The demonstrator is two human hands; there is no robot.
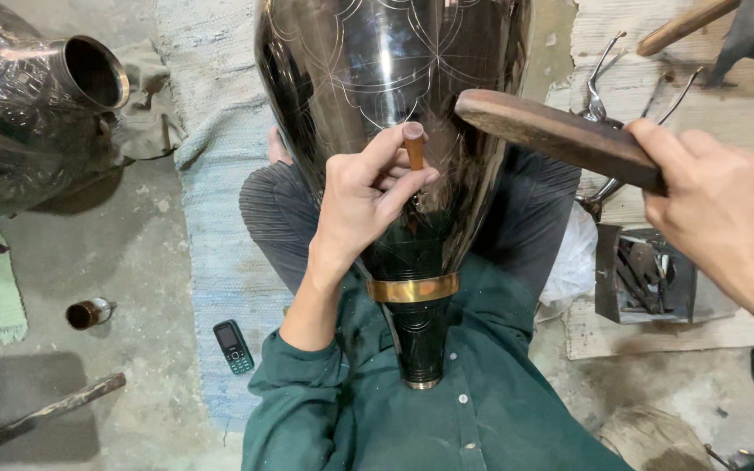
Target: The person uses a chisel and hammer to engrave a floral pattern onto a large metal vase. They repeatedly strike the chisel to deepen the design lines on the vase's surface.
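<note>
Centre frame, filling the top half: a large dark polished metal vase (377, 78), lying across the lap, scribed with fine petal lines, brass band (413, 289) near its narrow neck at lower centre. Left hand (361, 196) pressed to the vase's belly, fingers curled tight around a small copper-coloured punch (414, 144), thumb against it, tip planted on the metal. Right hand (730, 214) at the right edge, fingers wrapped closed on a flat wooden mallet (560, 135), head poised just beside the punch's top, not touching. Upper left: a second embossed metal vessel (28, 96). Lower left on the blue woven mat (220, 174): a small mobile phone (233, 347). Right of centre: a tray of tools (647, 275).
</note>
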